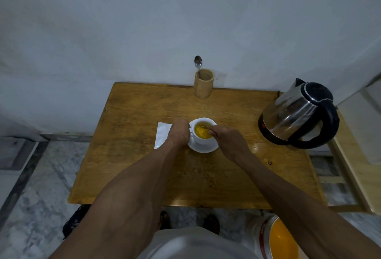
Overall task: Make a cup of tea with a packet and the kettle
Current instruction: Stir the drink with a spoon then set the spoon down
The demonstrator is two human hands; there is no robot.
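Observation:
A white cup (203,140) holding yellow liquid stands on a white saucer (203,149) in the middle of the wooden table (144,168). My left hand (179,134) is closed around the cup's left side, at its handle. My right hand (227,141) pinches a small spoon (204,127) whose tip dips into the liquid. A white packet (161,136) lies flat just left of the saucer, partly under my left hand. The steel kettle (299,112) with black lid and handle stands on its base at the table's right edge.
A bamboo holder (203,83) with a metal spoon (198,63) stands at the table's back edge by the wall. A white bucket with orange contents (276,238) sits on the floor at lower right. A pale wooden frame (354,168) adjoins the table's right side.

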